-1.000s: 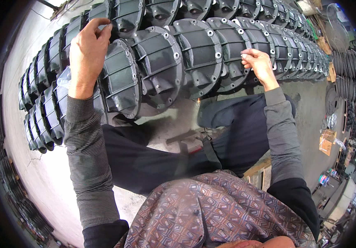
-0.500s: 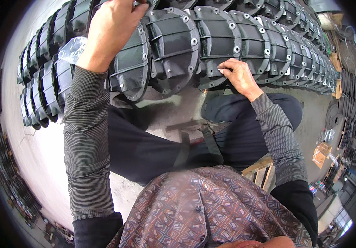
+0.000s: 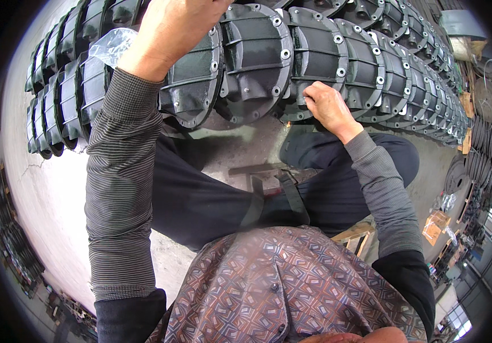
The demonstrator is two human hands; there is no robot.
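Observation:
Rows of black ribbed metal housings stand on edge in front of me, with pale-ringed bolt holes along their flanges. My left hand reaches over the row at the top edge of the view. Its fingers are curled and partly cut off, so what they hold is hidden. My right hand is closed in a pinch at the lower front of another black housing. Anything between those fingertips is too small to make out. A clear plastic bag lies on the housings beside my left wrist.
My bent legs are close below the row, above a concrete floor. A wooden pallet piece is by my right thigh. At the far right are coiled dark cables and a cardboard box.
The view has shifted, so the housings sit further right and slightly higher. My left hand has moved up and right, partly out of view. My right hand stays pinched near the same housing.

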